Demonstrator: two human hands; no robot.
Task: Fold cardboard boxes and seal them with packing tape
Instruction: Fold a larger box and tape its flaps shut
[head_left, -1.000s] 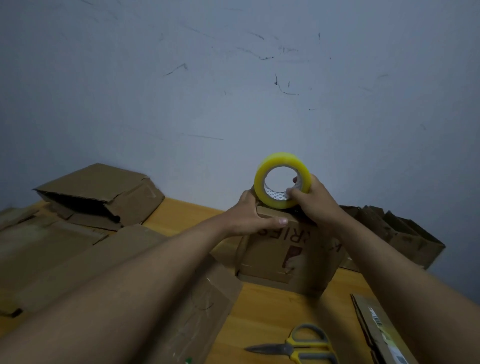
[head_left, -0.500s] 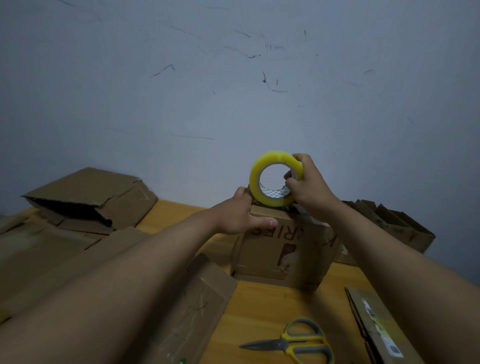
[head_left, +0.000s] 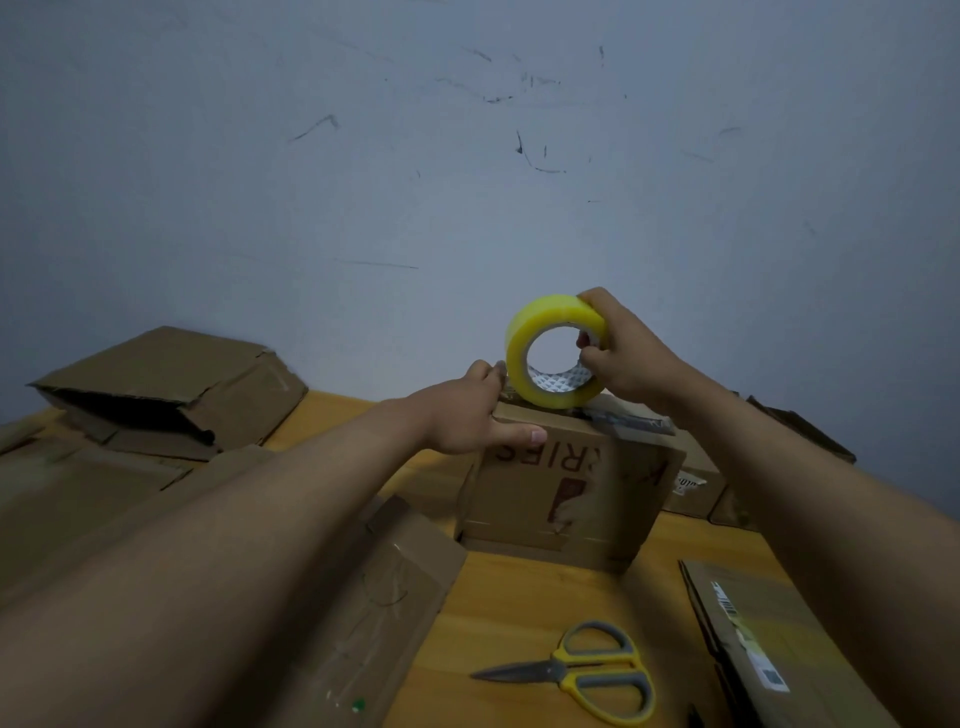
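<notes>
A folded cardboard box (head_left: 566, 493) with red print stands upright on the wooden table (head_left: 519, 613). A yellow roll of packing tape (head_left: 524, 343) rests on edge on the box's top. My right hand (head_left: 623, 358) grips the roll, fingers over its rim and thumb through the core. My left hand (head_left: 470, 415) holds the box's top left corner, thumb laid along the front face, fingers behind the edge near the roll.
Yellow-and-grey scissors (head_left: 587, 670) lie closed on the table in front. Flattened cardboard (head_left: 374, 613) lies under my left arm, and a labelled flat piece (head_left: 763, 634) at right. Loosely folded boxes sit at back left (head_left: 171, 384) and back right (head_left: 696, 483). A wall stands close behind.
My right hand has shifted higher on the roll, from its lower right to its upper right. My left hand stays on the box corner.
</notes>
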